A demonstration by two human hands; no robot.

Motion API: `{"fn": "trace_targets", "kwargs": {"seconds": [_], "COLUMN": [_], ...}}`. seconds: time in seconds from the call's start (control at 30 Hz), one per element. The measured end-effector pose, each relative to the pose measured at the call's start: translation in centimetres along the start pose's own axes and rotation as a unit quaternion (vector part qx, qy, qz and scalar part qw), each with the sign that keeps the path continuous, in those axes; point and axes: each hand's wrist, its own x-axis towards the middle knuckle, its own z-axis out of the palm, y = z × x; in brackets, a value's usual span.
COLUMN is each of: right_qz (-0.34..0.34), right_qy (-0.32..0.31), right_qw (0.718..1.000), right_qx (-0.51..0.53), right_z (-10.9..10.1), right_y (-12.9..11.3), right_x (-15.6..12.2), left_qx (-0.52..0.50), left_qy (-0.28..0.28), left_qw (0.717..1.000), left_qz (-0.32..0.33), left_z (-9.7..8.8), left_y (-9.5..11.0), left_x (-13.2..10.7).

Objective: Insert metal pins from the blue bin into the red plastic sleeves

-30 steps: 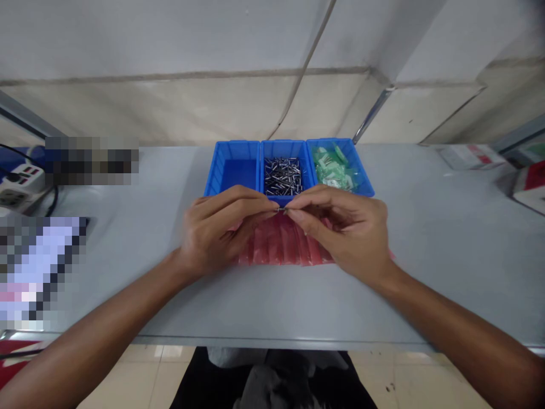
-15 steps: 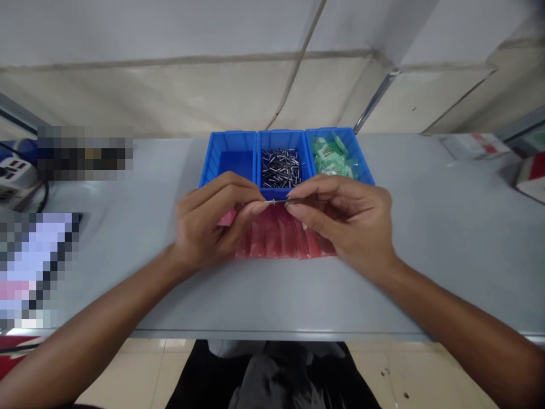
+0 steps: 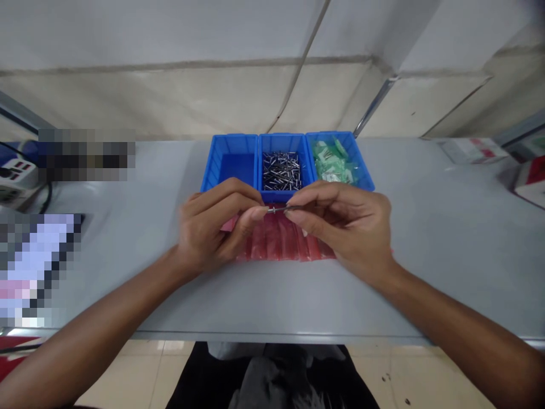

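My left hand (image 3: 215,227) and my right hand (image 3: 344,227) meet fingertip to fingertip above the grey table. Between them they pinch a small thin metal pin (image 3: 276,209), held level. Under the hands lies a row of red plastic bags (image 3: 279,244). Just behind stand three blue bins side by side: the left bin (image 3: 232,165) looks empty, the middle bin (image 3: 281,169) holds several metal pins, and the right bin (image 3: 338,162) holds green packets.
The grey table (image 3: 447,244) runs left and right, its front edge close to me. A power strip with cables (image 3: 17,176) sits at the far left. Boxes (image 3: 472,150) lie at the far right. A wall stands behind the bins.
Both hands stay pinched on the pin over the red bags. The pin showed more between the fingertips half a second ago; the fingertips are closer together now. The view shifted slightly.
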Motion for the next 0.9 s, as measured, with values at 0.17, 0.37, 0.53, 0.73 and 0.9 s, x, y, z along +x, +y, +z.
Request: {"fn": "trace_targets", "kwargs": {"seconds": [0.17, 0.37, 0.53, 0.73, 0.9], "right_qz": [-0.001, 0.002, 0.000, 0.015, 0.016], "right_qy": [0.011, 0.012, 0.013, 0.013, 0.004], "right_qw": [1.000, 1.000, 1.000, 0.999, 0.999], "right_qx": [0.004, 0.009, 0.021, 0.034, 0.049], "right_z": [0.03, -0.06, -0.14, -0.16, -0.15], "right_y": [0.30, 0.47, 0.45, 0.55, 0.44], "right_x": [-0.06, -0.07, 0.04, 0.02, 0.05], "left_qx": [-0.007, -0.035, -0.052, -0.054, -0.049], "left_qy": [-0.010, -0.021, -0.022, 0.000, 0.002], "left_qw": [1.000, 0.999, 0.998, 0.999, 0.999], "left_qz": [0.006, 0.002, 0.003, -0.004, 0.007], "left_z": [0.04, 0.09, 0.23, 0.49, 0.41], "left_y": [-0.04, -0.37, -0.50, -0.53, -0.64], "left_x": [-0.08, -0.25, -0.19, -0.33, -0.40]}}
